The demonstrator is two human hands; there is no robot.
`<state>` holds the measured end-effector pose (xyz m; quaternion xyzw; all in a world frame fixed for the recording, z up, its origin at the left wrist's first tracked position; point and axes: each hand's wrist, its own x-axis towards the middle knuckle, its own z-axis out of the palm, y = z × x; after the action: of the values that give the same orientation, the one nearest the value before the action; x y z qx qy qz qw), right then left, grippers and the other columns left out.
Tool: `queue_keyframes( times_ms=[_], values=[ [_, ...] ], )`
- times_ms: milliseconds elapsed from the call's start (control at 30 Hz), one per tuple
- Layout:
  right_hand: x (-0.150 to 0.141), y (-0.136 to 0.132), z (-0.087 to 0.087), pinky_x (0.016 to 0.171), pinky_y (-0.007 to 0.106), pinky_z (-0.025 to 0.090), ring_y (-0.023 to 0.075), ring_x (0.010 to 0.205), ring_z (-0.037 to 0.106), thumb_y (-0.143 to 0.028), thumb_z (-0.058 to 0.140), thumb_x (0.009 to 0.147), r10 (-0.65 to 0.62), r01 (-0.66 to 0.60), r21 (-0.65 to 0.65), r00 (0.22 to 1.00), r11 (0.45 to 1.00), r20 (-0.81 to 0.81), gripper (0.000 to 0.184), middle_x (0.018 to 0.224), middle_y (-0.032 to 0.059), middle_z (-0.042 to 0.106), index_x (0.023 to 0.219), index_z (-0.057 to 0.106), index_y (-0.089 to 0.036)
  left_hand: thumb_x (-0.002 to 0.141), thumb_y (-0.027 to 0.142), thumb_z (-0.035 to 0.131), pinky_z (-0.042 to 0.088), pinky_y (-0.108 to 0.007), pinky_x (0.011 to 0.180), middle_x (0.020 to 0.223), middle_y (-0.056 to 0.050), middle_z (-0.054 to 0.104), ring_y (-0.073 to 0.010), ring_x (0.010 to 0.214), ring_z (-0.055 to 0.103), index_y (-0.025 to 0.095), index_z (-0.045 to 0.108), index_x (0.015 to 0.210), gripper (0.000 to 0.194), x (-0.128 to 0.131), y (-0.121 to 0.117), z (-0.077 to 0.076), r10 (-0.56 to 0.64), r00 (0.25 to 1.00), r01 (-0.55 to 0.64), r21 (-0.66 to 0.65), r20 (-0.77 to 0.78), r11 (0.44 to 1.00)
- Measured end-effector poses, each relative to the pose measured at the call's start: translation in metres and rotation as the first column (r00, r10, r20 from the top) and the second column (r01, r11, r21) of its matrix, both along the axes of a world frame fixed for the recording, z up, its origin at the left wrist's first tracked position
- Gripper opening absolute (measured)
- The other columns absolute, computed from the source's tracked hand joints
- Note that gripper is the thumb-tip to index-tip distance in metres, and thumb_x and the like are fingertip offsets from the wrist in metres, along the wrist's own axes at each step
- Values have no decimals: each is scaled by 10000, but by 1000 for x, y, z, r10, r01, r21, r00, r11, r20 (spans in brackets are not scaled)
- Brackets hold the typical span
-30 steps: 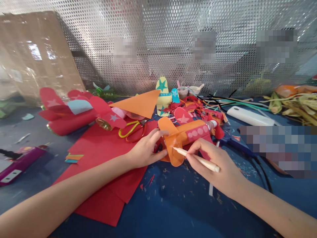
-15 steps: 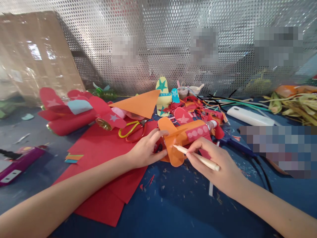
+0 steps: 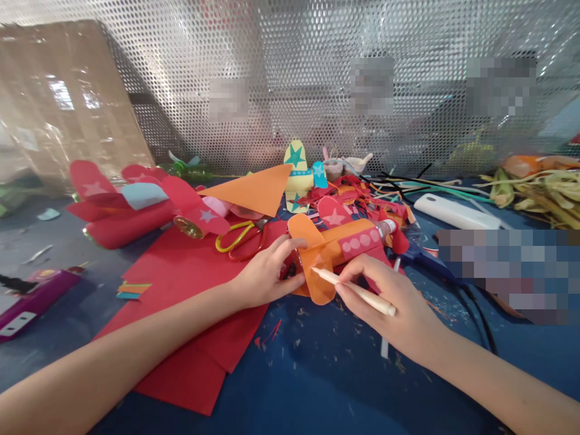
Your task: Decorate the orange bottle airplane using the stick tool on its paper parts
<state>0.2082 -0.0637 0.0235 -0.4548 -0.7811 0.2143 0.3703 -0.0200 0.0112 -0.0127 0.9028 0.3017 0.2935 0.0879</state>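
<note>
Craft in hand: orange-and-red paper-covered bottle plane with pink dots [image 3: 351, 233], between both hands above the blue worktop [image 3: 290, 386].
Left hand [image 3: 267, 275]: fingers and thumb clamped on the plane's wing end.
Right hand [image 3: 392, 296]: closed pen-fashion on a cream, pointed, wooden-looking stick [image 3: 327, 276], tip at the rounded orange paper wing [image 3: 321, 291].
Handling: probably light, firm-bodied; wing soft, easily creased.
Best hold: around the body, off the wing edges.
Count: one held plane, one stick, one pair of yellow-and-red-handled scissors [image 3: 237, 237], one yellow paper plane with teal stars [image 3: 296, 182] behind.
</note>
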Motion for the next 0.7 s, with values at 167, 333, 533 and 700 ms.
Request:
queue_keyframes(
  times_ms=[167,333,533,700],
  values=[
    [-1,0,2,491,223,401,101,539,544,-226,530,882,-28,28,14,1000,1000,2,89,675,-28,613,795,536,-208,882,323,549,532,-353,802,1176,-110,540,-213,1008,593,208,378,1238,411,0,-1,1,11,1000,-11,-22,-14,1000],
    [-1,0,1,484,231,402,107,538,548,-246,532,882,-8,9,-8,1000,1000,15,91,687,-21,626,798,535,-212,883,331,545,527,-377,836,1178,-119,537,-225,1039,590,204,379,1234,408,-1,0,1,0,1000,0,-25,-2,1000],
    [-1,0,3,500,233,406,123,596,581,-214,528,870,-32,32,11,999,999,12,89,683,-18,624,781,519,-215,878,313,557,525,-367,837,1187,-120,539,-232,1074,577,205,381,1234,412,-1,-1,1,7,1000,-7,-28,-7,1000],
    [-1,0,4,484,230,391,120,575,565,-208,533,856,-32,32,-5,999,999,12,95,670,-17,613,763,515,-212,873,312,563,529,-353,811,1163,-113,541,-222,1039,589,199,389,1219,403,0,-1,1,6,1000,-6,-29,-1,1000]
  ],
)
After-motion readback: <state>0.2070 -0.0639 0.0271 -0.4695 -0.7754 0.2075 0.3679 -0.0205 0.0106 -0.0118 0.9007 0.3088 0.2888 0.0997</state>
